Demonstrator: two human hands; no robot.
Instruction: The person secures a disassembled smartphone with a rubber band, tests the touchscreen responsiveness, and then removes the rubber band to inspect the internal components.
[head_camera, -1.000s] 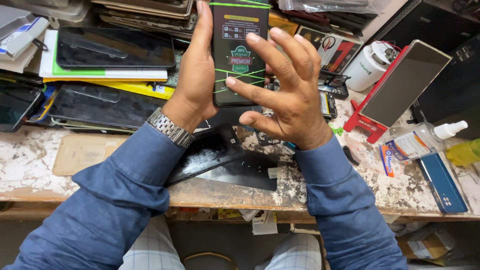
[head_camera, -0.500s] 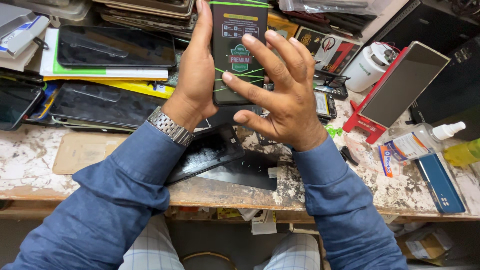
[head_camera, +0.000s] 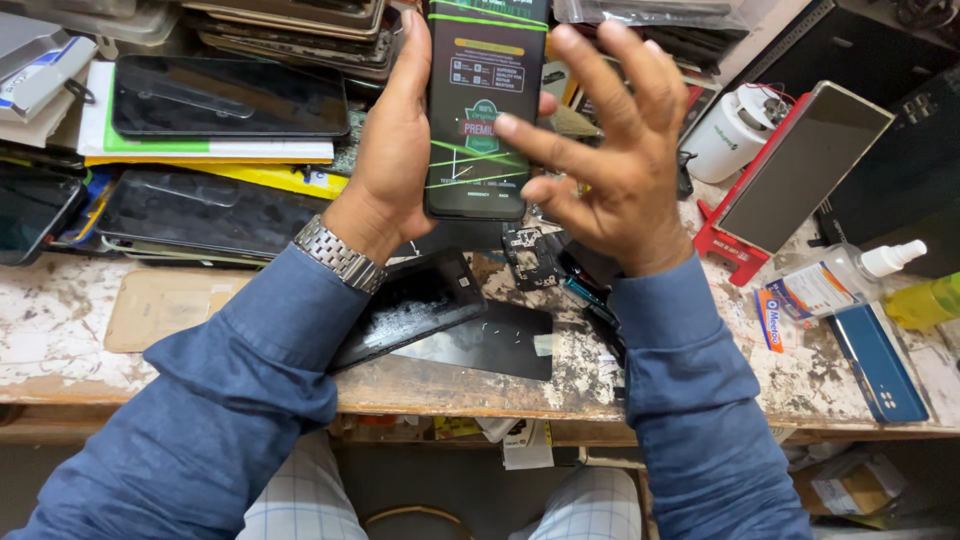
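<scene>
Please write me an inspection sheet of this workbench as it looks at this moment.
Surface: worn wooden bench, paint flaked and stained.
Job's things: dark phone screen panel with a green-printed film, held upright above the bench.
Clutter: cracked black panel; small circuit board; stacked dark screens; red stand propping a phone; spray bottle; blue phone.
Hands: left hand grips the panel's edge; right hand open, fingers spread, forefinger tip on the film.
Cables: red wire by a white tub.
Surroundings: cardboard box below the bench.
</scene>
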